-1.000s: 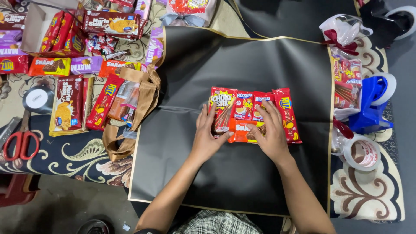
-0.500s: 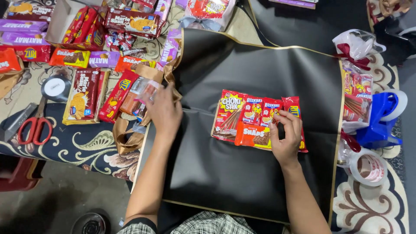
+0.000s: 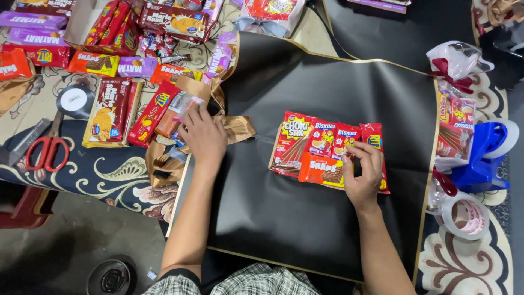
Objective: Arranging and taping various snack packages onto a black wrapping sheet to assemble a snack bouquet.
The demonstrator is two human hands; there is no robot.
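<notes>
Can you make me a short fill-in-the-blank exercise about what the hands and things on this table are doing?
1. The right hand rests on a cluster of snack packets lying on a sheet of ____ wrapping paper.
2. The left hand reaches over a crumpled ____ ribbon.
3. The scissors have ____ handles.
4. The blue tape dispenser sits off the paper's ____ edge.

Missing words: black; gold; red; right

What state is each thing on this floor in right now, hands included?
Left hand: on the gold ribbon, grasp unclear.
Right hand: fingertips pressing the cluster of red snack packets.
Red snack packets: flat, overlapping.
Black wrapping sheet with gold edge: spread flat.
Red-handled scissors: closed, untouched.
Clear tape roll: lying flat.
</notes>
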